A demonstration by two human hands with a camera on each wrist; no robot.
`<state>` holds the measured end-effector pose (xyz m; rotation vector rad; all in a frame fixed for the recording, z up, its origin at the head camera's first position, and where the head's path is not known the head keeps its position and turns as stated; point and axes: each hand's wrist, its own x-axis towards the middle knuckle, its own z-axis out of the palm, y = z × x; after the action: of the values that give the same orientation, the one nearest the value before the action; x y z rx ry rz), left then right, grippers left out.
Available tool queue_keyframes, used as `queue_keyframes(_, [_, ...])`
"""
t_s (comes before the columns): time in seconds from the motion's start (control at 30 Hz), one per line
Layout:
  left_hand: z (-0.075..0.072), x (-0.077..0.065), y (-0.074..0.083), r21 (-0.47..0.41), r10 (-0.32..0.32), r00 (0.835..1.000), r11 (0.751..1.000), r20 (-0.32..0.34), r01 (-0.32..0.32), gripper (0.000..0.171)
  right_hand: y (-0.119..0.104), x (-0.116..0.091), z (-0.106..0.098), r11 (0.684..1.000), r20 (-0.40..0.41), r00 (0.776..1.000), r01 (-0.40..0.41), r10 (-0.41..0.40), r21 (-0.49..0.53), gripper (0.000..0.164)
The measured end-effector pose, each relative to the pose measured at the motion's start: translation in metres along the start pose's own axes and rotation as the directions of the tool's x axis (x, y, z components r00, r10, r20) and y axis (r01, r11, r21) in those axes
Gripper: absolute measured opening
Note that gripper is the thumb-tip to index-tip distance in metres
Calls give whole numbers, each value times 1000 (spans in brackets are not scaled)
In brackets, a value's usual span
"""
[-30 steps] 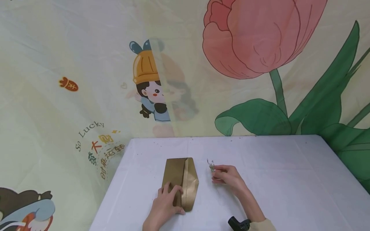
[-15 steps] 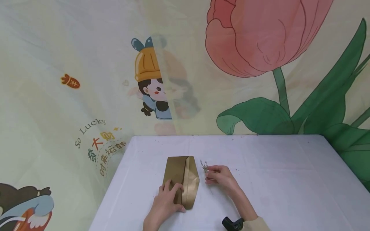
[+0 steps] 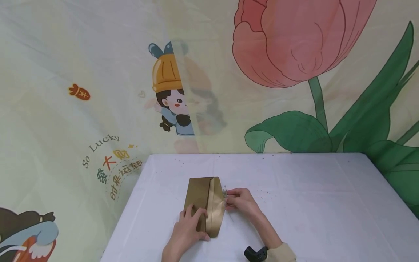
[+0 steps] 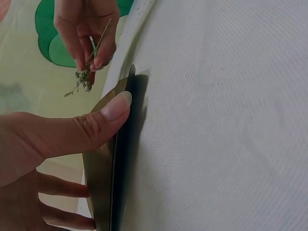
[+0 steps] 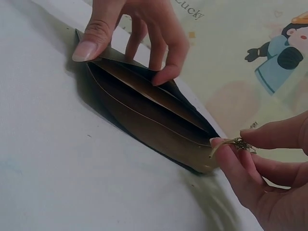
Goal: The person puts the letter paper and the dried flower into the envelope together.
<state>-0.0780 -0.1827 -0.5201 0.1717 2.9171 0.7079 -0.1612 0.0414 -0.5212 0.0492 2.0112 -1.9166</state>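
A gold paper envelope [image 3: 216,214] lies on the white-covered table with its flap turned to the right. My left hand [image 3: 186,233] holds it, thumb at the near end and fingers over the body. In the right wrist view the envelope's mouth gapes and the left index fingertip [image 5: 163,79] is at its edge. Between thumb and fingers, my right hand [image 3: 243,203] pinches a small sprig of dried flowers [image 5: 240,143], its thin stem sticking out. The sprig is just beyond the flap's right edge, partly hidden by the fingers in the head view.
Small dark crumbs [image 3: 266,192] are scattered on the white tablecloth [image 3: 311,203]. A black wrist camera [image 3: 255,253] sits at the right sleeve. Behind the table's far edge hangs a printed curtain [image 3: 209,72] with a large pink tulip.
My right hand has moved left with the sprig, from apart on the right to close beside the envelope's flap. The left hand and the envelope have stayed in place.
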Motion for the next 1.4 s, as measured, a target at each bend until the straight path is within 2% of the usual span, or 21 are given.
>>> queue_keyframes(0.3, [1,0,-1,-19,-5,1000,1000,10,5,64,4,4,10,1000,41,999,1,0,-20,37])
queue_keyframes(0.77, [1,2,-2,-14,-22,1000,1000,21,22,65,4,11,28,990,22,1000,7,-4,-139,30])
queue_keyframes(1.03, [-1,2,0,-12,-21,1000,1000,14,21,65,6,12,39,971,16,998,67,-65,-228,29])
queue_keyframes(1.4, [-2,2,-1,-22,-28,999,999,20,29,65,8,11,51,966,35,995,100,-95,-238,27])
